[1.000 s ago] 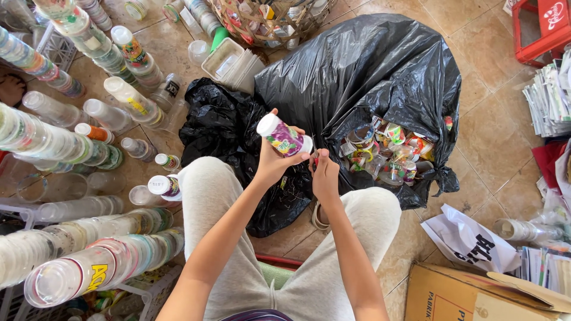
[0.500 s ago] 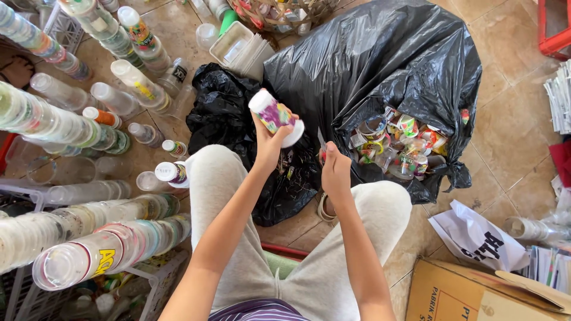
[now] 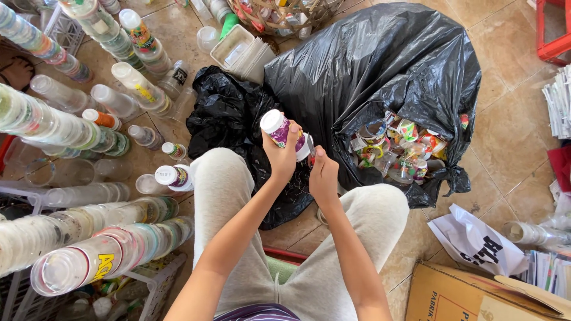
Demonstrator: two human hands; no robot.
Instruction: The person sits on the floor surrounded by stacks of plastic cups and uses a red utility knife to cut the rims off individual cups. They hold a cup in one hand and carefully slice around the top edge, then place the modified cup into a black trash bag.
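The left hand (image 3: 281, 156) is clenched around a cup (image 3: 285, 134) with a purple printed wrap, its white bottom tilted up toward 10 o'clock. The cup sits at the middle of the view, above the person's knees and in front of the bags. The right hand (image 3: 323, 176) is closed just beside it at 4 o'clock, thumb up against the cup's mouth end; it seems to pinch a small dark tool, but what it grips is too hidden to tell.

Behind the hands, at 12 to 2 o'clock, a big black bag (image 3: 380, 65) lies open, and a heap of used cups (image 3: 398, 148) shows in its mouth at 3 o'clock from the hands. A smaller black bag (image 3: 226, 119) lies crumpled at 10 o'clock, touching the big one.

From 7 to 11 o'clock, long stacks (image 3: 89, 261) of clear cups lie on their sides, some on white crates. A basket (image 3: 279, 15) stands at 12 o'clock, with a pile of trays (image 3: 241, 50) just beside it. At 5 o'clock lie a white sack (image 3: 476, 241) and a cardboard box (image 3: 476, 294); papers (image 3: 559, 101) are stacked at 3 o'clock.
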